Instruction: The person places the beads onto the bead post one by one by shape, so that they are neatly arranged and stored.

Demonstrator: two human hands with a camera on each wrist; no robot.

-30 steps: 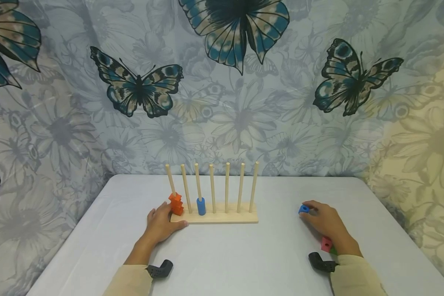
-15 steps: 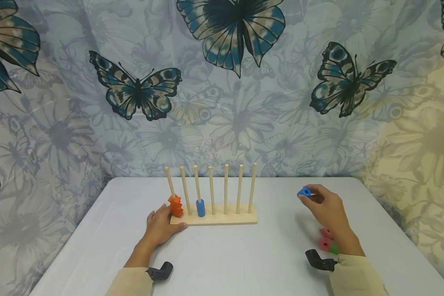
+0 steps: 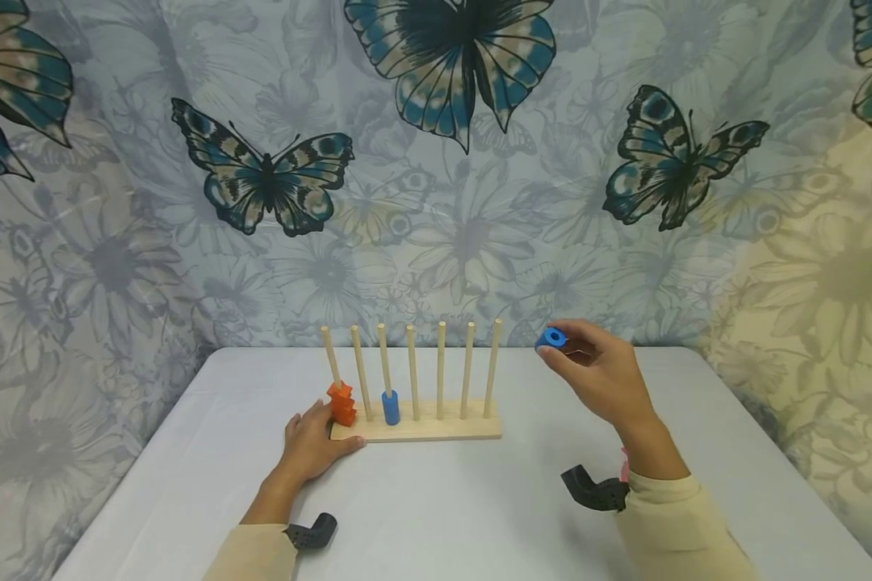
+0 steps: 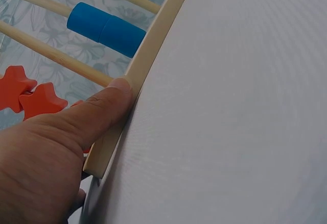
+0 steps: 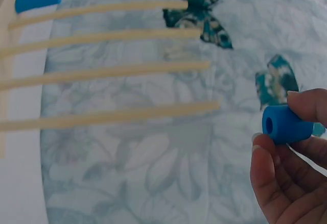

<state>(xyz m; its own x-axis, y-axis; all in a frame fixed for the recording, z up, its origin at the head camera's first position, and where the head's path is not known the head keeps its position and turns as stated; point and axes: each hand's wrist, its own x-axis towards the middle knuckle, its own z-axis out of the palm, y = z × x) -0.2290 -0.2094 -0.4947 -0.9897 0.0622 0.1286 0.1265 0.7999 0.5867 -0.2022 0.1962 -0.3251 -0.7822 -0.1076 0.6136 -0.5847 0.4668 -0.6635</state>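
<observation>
A wooden peg board (image 3: 436, 432) with several upright pegs stands on the table. Orange star-shaped beads (image 3: 341, 403) are stacked on its leftmost peg, and blue cylinder beads (image 4: 106, 29) sit on the third. My left hand (image 3: 311, 445) holds the board's left end, its thumb (image 4: 99, 113) along the front edge and another fingertip just visible under the corner. Up in the air, right of the last peg, my right hand (image 3: 599, 371) pinches a blue cylinder bead (image 5: 286, 124) between thumb and fingers. The bead's hole shows, and it is apart from the pegs.
A pink bead (image 3: 624, 466) lies on the white table (image 3: 436, 516), mostly hidden behind my right forearm. Behind the table hangs a butterfly-patterned backdrop (image 3: 472, 242). Black wrist mounts (image 3: 594, 489) stick out from both sleeves.
My right hand has lifted the blue cylinder bead off the table and carried it up and left toward the pegs. The left hand stays on the peg board.
</observation>
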